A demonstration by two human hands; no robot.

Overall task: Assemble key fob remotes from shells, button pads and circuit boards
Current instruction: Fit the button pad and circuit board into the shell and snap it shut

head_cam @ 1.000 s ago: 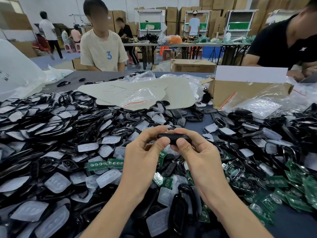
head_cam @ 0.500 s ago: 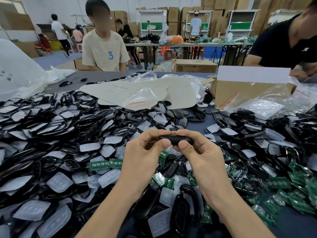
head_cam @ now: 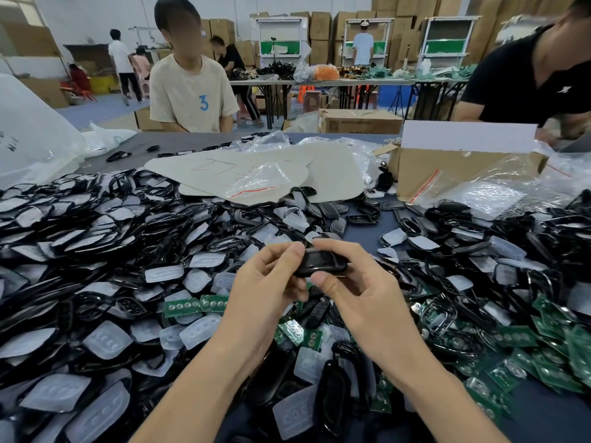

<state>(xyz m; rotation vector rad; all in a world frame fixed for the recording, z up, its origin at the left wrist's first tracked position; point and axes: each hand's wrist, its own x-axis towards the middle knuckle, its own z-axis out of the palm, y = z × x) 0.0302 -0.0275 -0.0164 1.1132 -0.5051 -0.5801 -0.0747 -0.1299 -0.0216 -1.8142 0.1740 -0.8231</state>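
Head view, one moment.

- Key fob (head_cam: 321,262): black, closed shell, held level above the middle of the table (head_cam: 361,231), clear of the parts below.
- Left hand (head_cam: 268,282): grasps the fob's left end, forefinger curled over the top. Its thumb is partly hidden, so contact underneath is unclear.
- Right hand (head_cam: 358,292): pinches the fob's right end, thumb on the near side and forefinger over the far side.
- Black shells (head_cam: 96,225): deep heap from the left edge to the middle, with more toward the right edge.
- Button pads (head_cam: 107,338): translucent, scattered through the heap, thickest toward the near left corner.
- Circuit boards (head_cam: 192,306): green, a few just left of the hands, many near the right edge.
- Cardboard box (head_cam: 447,167): far right, with plastic bags (head_cam: 486,196) lying against it.
- Beige card sheets (head_cam: 256,174): far middle.
- Person in a beige shirt (head_cam: 192,94): stands at the far edge.
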